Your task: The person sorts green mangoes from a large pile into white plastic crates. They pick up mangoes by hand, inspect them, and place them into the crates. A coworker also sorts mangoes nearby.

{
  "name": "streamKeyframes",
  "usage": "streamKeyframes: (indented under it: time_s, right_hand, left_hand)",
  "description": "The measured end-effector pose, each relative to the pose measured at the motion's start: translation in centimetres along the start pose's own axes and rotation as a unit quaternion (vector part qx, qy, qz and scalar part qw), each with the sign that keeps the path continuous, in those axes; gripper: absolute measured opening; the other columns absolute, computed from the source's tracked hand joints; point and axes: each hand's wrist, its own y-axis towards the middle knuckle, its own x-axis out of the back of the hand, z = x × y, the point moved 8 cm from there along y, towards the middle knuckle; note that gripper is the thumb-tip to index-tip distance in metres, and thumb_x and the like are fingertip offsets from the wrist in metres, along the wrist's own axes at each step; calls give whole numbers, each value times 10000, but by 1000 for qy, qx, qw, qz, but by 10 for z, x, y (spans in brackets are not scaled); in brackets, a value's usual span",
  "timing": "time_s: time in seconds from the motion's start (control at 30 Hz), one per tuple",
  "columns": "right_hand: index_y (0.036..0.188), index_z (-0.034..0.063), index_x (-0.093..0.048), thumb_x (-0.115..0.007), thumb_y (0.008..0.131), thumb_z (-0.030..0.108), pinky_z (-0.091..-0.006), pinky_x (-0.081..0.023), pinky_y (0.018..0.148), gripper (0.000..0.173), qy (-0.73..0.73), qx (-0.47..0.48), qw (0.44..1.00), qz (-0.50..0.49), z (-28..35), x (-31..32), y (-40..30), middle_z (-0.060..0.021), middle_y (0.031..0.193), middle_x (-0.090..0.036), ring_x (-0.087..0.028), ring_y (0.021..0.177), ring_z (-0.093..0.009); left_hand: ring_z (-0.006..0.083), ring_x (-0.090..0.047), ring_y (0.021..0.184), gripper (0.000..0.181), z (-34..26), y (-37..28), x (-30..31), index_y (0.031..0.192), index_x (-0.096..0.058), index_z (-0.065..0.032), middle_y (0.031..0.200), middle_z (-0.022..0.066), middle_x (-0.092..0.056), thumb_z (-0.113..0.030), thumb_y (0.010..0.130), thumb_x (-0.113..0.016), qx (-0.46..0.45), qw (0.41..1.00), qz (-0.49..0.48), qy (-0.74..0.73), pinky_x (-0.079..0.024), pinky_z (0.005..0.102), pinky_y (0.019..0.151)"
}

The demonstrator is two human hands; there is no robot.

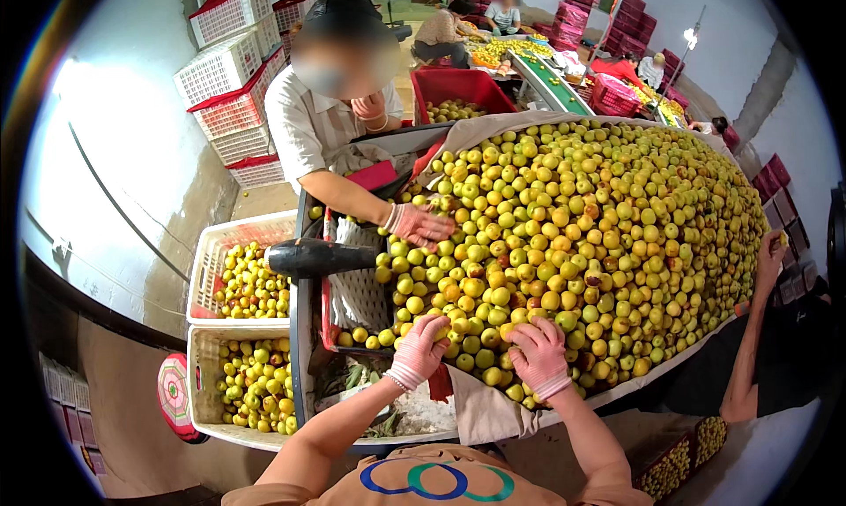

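A large heap of yellow-green jujube-like fruit (581,241) lies on a cloth-lined sorting table before me. My left hand (420,348), in a pink-and-white striped glove, is at the heap's near left edge, its fingers curled around a yellow fruit. At the near edge, further right, my right hand (538,357) wears a matching glove; its fingertips touch a yellow-orange fruit among the others, and whether it grips it I cannot tell. Left of the heap, a black tapered tube (320,257) points over white foam netting (359,281) in a red-edged chute.
A co-worker's gloved hand (423,226) reaches into the heap from the far left. Another person's arm (750,347) is at the right. Two white crates (198,374) with fruit stand left of the table. Stacked crates (221,69) line the wall. A red bin (456,83) stands behind.
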Motion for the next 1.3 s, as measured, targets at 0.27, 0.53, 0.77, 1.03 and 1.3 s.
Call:
streamKeyframes:
  time_s: [0.27, 0.53, 0.77, 1.03, 1.3]
  right_hand:
    - [1057, 223, -697, -648, 838, 252, -417, -378, 1056, 227, -52, 25, 997, 56, -69, -11, 130, 0, 1130, -670, -518, 1197, -253]
    - [1348, 231, -515, -599, 879, 318, -482, -380, 1055, 485, -133, -103, 970, 175, -186, -124, 317, -42, 1382, -509, -467, 1268, -278]
    - [1331, 187, -513, -605, 890, 166, -440, -401, 1014, 451, -208, -184, 926, 258, -208, -215, 380, -106, 1353, -503, -535, 1221, -273]
    - [1132, 195, -637, -623, 849, 168, -445, -487, 916, 284, -140, -109, 965, 191, -210, -188, 340, -146, 1205, -565, -604, 1069, -340]
    - [1035, 99, -625, -682, 809, 262, -394, -511, 877, 285, 237, -102, 949, 183, -100, -89, 172, -133, 1070, -624, -636, 930, -297]
  left_hand:
    - [333, -630, 952, 414, 19, 19, -24, 1197, -594, -186, 1176, 95, -594, -182, 801, -713, 32, 988, 1, 151, -529, 448, 769]
    - [318, -628, 901, 424, 9, 28, -14, 1185, -605, -164, 1142, 113, -588, -166, 779, -726, 34, 988, 6, 153, -520, 433, 737]
    - [284, -633, 991, 436, 18, 24, -12, 1222, -598, -135, 1177, 99, -606, -206, 812, -727, 65, 987, 3, 148, -502, 410, 774]
    - [316, -628, 966, 458, 13, 31, -14, 1205, -585, -78, 1220, 128, -601, -151, 775, -727, 47, 989, 9, 137, -501, 420, 791]
    - [308, -599, 1027, 515, 16, 24, -23, 1250, -564, -132, 1247, 88, -573, -148, 764, -732, 23, 990, -5, 139, -481, 434, 819]
